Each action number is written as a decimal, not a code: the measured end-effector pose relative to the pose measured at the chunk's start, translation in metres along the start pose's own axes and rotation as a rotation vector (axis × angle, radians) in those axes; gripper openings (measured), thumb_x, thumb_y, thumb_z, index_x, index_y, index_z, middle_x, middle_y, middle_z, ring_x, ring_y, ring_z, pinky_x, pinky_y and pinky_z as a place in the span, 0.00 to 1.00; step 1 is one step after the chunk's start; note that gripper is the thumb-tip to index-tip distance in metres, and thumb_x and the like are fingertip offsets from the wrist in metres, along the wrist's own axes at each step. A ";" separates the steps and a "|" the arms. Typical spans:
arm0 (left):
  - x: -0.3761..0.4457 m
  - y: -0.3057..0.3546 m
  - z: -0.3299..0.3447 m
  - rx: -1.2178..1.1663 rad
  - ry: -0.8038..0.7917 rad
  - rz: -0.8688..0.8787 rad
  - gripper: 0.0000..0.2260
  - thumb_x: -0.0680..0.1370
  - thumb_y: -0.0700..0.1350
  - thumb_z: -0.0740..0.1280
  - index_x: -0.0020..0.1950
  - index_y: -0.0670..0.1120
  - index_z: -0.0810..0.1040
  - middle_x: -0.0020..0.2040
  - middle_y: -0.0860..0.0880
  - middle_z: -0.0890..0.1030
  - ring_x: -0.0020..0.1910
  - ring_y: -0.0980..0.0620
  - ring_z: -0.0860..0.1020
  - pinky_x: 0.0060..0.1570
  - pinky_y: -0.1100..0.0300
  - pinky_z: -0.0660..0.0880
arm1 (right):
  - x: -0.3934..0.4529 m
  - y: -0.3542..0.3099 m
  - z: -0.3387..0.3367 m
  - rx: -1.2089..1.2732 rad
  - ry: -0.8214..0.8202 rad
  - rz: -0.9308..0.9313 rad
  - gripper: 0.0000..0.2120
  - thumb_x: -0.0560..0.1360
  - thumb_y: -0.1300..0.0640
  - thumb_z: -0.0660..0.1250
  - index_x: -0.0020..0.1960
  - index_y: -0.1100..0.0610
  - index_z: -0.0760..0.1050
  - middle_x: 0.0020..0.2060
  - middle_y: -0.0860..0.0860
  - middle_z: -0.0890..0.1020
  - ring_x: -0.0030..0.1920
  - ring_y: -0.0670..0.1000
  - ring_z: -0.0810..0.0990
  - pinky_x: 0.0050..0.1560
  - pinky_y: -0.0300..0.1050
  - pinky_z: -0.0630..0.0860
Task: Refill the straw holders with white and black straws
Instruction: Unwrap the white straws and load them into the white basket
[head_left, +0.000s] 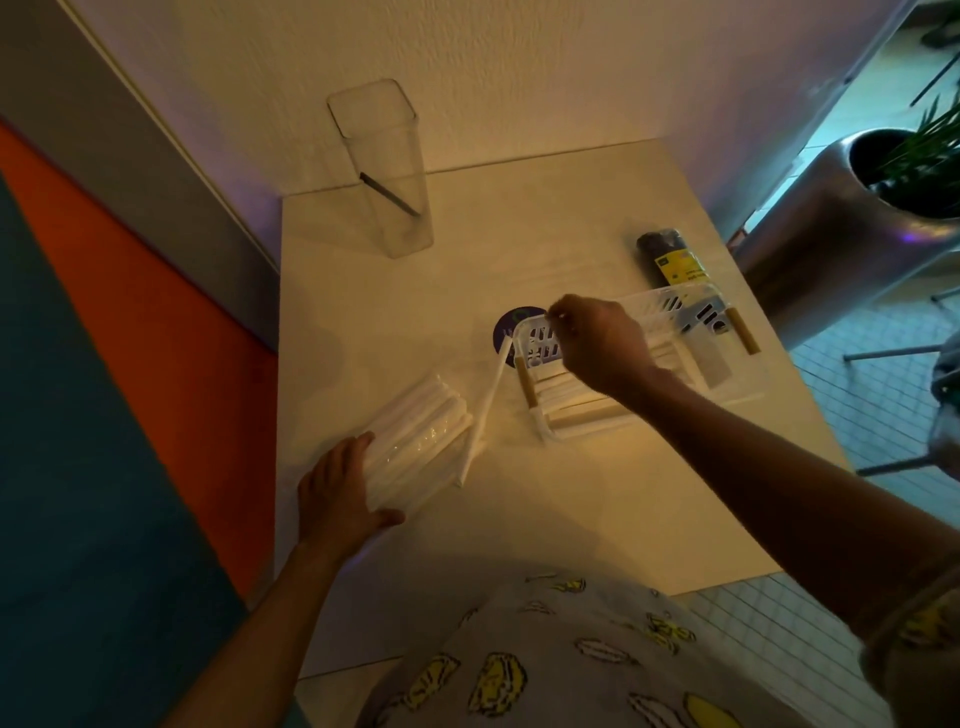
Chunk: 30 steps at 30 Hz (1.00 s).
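Since the white basket (670, 306) is the holder getting filled right now, everything seems staged around it on the table (597, 499). Just left of the basket, the left hand (345, 493) lies spread wide and flat on a clear-wrapped pack of white straws (415, 441), pinning it, probably so it doesn't slide while straws get pulled out. One loose white straw (485, 405) lies between that pack and the basket, nearly touching the basket's near-left corner. The right hand (597, 343) hovers over the basket's left end, fingertips pinched narrow, I'd guess on a straw, but whatever it's gripping is too small and blurry to call. White straws already lie in the basket's near side.

Behind the basket's right end sits a dark roll of black straws (670, 257), looks unopened. Far back-left of the basket stands a tall clear holder (384, 166) with a single black straw (389, 195) leaning inside.

Dim light; the sticker (511, 325) under the basket is unreadable.
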<state>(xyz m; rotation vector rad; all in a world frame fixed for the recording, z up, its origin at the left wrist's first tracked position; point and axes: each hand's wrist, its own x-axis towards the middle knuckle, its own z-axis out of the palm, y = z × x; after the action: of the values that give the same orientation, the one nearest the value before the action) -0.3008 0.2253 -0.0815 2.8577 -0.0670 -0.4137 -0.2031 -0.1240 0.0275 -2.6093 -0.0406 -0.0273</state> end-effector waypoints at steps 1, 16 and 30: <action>0.000 -0.001 0.000 -0.004 -0.002 -0.001 0.55 0.53 0.65 0.79 0.74 0.53 0.59 0.70 0.48 0.68 0.67 0.44 0.68 0.60 0.44 0.71 | -0.009 -0.018 0.001 0.025 0.002 -0.078 0.09 0.80 0.57 0.63 0.59 0.55 0.77 0.47 0.49 0.82 0.42 0.45 0.79 0.43 0.40 0.78; -0.002 -0.019 -0.004 0.007 -0.027 0.010 0.55 0.57 0.67 0.77 0.76 0.54 0.53 0.74 0.48 0.64 0.71 0.44 0.64 0.65 0.44 0.67 | -0.056 -0.081 0.130 0.246 -0.393 0.611 0.26 0.78 0.50 0.67 0.70 0.59 0.62 0.60 0.58 0.76 0.56 0.58 0.79 0.54 0.57 0.81; -0.003 -0.020 -0.009 -0.003 -0.026 0.020 0.54 0.57 0.66 0.77 0.77 0.53 0.54 0.74 0.49 0.63 0.72 0.45 0.63 0.66 0.45 0.65 | -0.055 -0.087 0.118 0.435 -0.285 0.678 0.23 0.75 0.64 0.70 0.66 0.62 0.65 0.56 0.56 0.76 0.52 0.54 0.77 0.42 0.44 0.79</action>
<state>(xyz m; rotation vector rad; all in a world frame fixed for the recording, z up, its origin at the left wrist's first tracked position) -0.3005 0.2475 -0.0774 2.8463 -0.0989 -0.4465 -0.2592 0.0095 -0.0312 -2.0553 0.6576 0.5298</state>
